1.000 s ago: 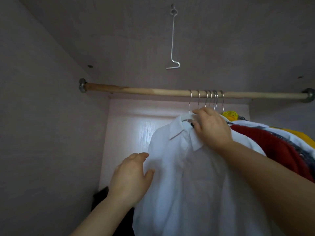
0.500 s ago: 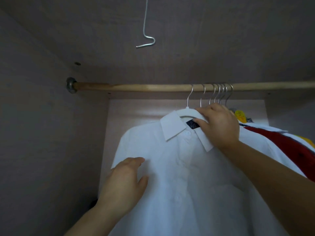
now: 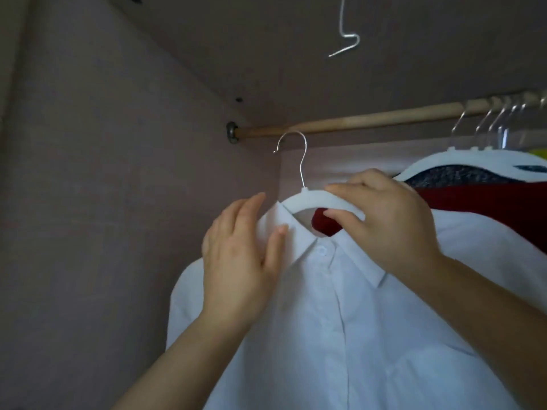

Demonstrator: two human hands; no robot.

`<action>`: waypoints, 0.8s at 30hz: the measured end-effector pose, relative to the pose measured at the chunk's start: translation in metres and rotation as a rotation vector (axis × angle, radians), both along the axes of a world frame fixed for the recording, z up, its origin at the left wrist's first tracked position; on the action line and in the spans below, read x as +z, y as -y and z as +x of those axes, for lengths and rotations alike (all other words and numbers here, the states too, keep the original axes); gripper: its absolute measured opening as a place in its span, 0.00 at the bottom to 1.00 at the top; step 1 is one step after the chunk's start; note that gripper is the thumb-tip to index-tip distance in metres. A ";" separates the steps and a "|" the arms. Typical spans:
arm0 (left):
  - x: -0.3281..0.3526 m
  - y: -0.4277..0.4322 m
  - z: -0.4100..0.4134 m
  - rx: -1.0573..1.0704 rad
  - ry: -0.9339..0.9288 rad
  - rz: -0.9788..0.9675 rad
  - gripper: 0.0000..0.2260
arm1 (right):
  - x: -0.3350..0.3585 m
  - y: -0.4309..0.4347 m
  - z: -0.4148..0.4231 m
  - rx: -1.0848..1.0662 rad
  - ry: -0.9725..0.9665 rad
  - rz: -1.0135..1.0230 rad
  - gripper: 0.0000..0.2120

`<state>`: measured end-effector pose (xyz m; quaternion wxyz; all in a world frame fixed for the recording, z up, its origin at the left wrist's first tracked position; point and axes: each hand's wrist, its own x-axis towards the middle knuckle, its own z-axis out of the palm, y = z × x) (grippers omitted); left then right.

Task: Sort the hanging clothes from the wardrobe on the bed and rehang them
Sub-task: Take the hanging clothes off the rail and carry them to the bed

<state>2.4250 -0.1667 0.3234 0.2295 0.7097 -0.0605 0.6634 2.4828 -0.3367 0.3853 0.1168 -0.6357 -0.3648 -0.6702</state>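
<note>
No text, label, brand, number or sign can be read anywhere in view. One small dark patch [image 3: 529, 167] is noted at far right, too blurred to be read.

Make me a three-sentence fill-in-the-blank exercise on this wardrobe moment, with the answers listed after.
1. The right hand grips the white hanger, whose metal ____ curves over to the left of the picture.
2. The left hand rests with straight fingers on the ____ shirt.
3. Through the shirt's open collar shows a ____ garment.
Missing words: hook; white; red.
</note>
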 end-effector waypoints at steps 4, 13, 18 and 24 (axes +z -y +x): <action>-0.059 -0.025 -0.032 0.098 -0.155 -0.036 0.28 | -0.060 -0.038 -0.022 0.159 -0.057 -0.088 0.15; -0.179 -0.052 -0.142 0.324 -0.330 -0.310 0.21 | -0.175 -0.101 -0.074 0.523 -0.246 -0.208 0.14; -0.224 -0.043 -0.220 0.525 -0.339 -0.405 0.19 | -0.228 -0.129 -0.118 0.814 -0.367 -0.318 0.14; -0.258 -0.029 -0.328 0.828 -0.340 -0.447 0.21 | -0.274 -0.160 -0.201 1.071 -0.397 -0.462 0.16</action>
